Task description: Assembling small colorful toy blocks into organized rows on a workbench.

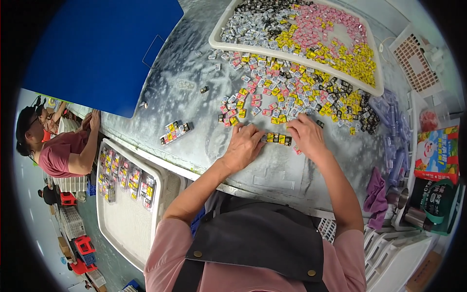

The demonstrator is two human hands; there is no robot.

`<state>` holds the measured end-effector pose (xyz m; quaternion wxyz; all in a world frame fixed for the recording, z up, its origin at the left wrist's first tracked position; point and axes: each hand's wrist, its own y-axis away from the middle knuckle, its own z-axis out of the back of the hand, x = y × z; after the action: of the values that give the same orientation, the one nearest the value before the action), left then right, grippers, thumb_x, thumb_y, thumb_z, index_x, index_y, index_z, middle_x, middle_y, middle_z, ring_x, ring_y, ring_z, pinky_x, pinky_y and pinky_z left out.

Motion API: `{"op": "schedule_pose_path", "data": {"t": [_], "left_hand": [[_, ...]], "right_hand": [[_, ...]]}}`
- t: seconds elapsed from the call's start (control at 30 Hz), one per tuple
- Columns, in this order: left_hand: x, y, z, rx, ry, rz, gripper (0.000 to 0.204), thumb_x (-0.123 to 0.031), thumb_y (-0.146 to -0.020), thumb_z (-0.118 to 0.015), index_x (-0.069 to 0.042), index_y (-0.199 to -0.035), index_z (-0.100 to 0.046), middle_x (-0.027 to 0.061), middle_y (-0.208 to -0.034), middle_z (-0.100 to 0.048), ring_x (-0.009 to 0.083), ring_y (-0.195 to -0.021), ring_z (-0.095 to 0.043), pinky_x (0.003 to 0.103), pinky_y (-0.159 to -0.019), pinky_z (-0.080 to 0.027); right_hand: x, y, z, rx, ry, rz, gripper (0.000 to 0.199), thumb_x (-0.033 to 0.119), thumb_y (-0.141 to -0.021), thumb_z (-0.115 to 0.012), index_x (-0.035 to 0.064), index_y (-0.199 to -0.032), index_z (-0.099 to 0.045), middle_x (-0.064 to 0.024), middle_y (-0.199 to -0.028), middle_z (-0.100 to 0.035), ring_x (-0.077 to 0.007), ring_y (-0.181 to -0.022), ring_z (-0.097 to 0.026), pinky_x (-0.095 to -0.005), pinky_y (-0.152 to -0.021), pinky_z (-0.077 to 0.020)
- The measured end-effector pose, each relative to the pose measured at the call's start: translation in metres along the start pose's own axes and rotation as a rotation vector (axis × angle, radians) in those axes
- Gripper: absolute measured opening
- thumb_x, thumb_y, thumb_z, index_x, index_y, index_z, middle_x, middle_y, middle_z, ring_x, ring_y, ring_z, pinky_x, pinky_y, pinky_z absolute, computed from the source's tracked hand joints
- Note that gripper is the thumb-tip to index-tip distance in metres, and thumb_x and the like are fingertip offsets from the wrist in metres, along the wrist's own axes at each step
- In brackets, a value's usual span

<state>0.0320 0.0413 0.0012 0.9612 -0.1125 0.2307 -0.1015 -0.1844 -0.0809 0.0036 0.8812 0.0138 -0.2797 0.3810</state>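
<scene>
A short row of small wrapped blocks [278, 138], black, yellow and white, lies on the table between my two hands. My left hand [243, 146] has its fingers bent and closed at the row's left end. At the opposite end, the curled fingers of my right hand [305, 135] meet the row beside the loose blocks. Just beyond my fingers spreads a loose heap of blocks [292, 92] in pink, yellow, white and black. A clear pack filled with blocks [175, 132] rests on the table to the left.
A large white tray [296, 59] of sorted blocks stands at the back. Filled clear packs sit in a white tray [129, 228] at lower left. Clear plastic cases [395, 131] and a purple cloth [375, 197] are at right. A co-worker [63, 146] stands left, near a blue board [102, 53].
</scene>
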Motion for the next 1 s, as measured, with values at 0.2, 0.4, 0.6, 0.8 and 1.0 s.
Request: {"op": "schedule_pose_path", "data": {"t": [0.2, 0.4, 0.6, 0.8, 1.0], "left_hand": [[0.003, 0.0, -0.001, -0.002, 0.025, -0.01, 0.028, -0.011, -0.086, -0.071, -0.003, -0.113, -0.067, 0.0112, -0.1, -0.058, 0.0289, -0.098, -0.06, 0.047, -0.101, -0.037], [0.002, 0.0, 0.0, 0.002, 0.032, 0.0, 0.031, -0.011, -0.086, -0.071, -0.003, -0.115, -0.066, 0.0115, -0.101, -0.058, 0.0294, -0.1, -0.06, 0.048, -0.102, -0.037], [0.0, 0.001, 0.0, -0.013, 0.032, -0.005, 0.038, -0.01, -0.083, -0.073, -0.002, -0.119, -0.065, 0.0117, -0.102, -0.06, 0.0293, -0.101, -0.059, 0.047, -0.102, -0.038], [-0.001, 0.001, 0.002, -0.031, 0.028, 0.003, 0.041, -0.009, -0.081, -0.075, -0.001, -0.12, -0.065, 0.0116, -0.102, -0.061, 0.0293, -0.102, -0.059, 0.047, -0.102, -0.039], [-0.001, 0.002, -0.001, -0.04, 0.031, -0.001, 0.041, -0.01, -0.081, -0.075, -0.001, -0.12, -0.065, 0.0118, -0.103, -0.061, 0.0296, -0.102, -0.058, 0.047, -0.101, -0.039]], "right_hand": [[-0.017, -0.001, 0.008, -0.089, 0.134, -0.031, 0.01, 0.012, -0.09, -0.069, 0.0088, -0.1, -0.07, -0.0104, -0.094, -0.06, -0.0344, -0.083, -0.064, -0.0446, -0.071, -0.0512], [-0.015, -0.019, 0.005, -0.065, -0.016, -0.09, 0.011, 0.01, -0.089, -0.069, 0.0046, -0.098, -0.069, -0.0114, -0.098, -0.061, -0.0336, -0.09, -0.064, -0.0454, -0.075, -0.0517], [-0.012, -0.042, -0.009, -0.054, 0.179, 0.056, 0.016, 0.01, -0.086, -0.07, 0.0025, -0.099, -0.067, -0.0129, -0.1, -0.061, -0.0331, -0.1, -0.061, -0.0437, -0.084, -0.0523], [-0.008, -0.021, 0.009, -0.029, 0.181, 0.074, 0.022, 0.006, -0.085, -0.068, 0.0018, -0.106, -0.063, -0.0152, -0.103, -0.06, -0.035, -0.103, -0.059, -0.0447, -0.088, -0.0507], [-0.005, 0.027, 0.021, 0.048, 0.0, 0.104, 0.022, 0.006, -0.086, -0.068, 0.0012, -0.106, -0.062, -0.014, -0.103, -0.059, -0.035, -0.1, -0.058, -0.0444, -0.087, -0.0495]]}}
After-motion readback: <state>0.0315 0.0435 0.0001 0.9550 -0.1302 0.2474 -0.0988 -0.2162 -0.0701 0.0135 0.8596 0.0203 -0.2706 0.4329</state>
